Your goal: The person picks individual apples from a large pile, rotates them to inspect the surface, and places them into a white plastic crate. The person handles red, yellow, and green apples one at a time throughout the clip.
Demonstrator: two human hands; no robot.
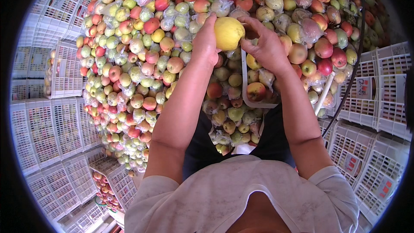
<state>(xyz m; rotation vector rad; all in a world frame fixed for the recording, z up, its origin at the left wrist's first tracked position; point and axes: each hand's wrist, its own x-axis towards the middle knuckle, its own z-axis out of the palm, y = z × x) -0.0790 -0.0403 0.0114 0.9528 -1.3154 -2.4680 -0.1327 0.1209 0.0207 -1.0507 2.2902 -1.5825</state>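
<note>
A large yellow apple (229, 34), without a bag around it, is held above the fruit pile. My left hand (206, 40) wraps its left side, with the thumb pointing up along it. On the apple's right edge rest the thumb and fingertips of my right hand (265, 45), and a gap shows between the curled fingers and the palm. Beneath my right hand is a container with a pale rim (245, 81), partly hidden by the hand and forearm. Inside it lie several apples, including a yellow-red apple (256, 91).
A broad heap of red, green and yellow apples (149, 103), many in clear plastic bags, surrounds my legs. White slatted crates (51, 129) are stacked at left, more crates (359, 84) at right. A dark cable (359, 51) and a white rod (325, 92) cross the right side.
</note>
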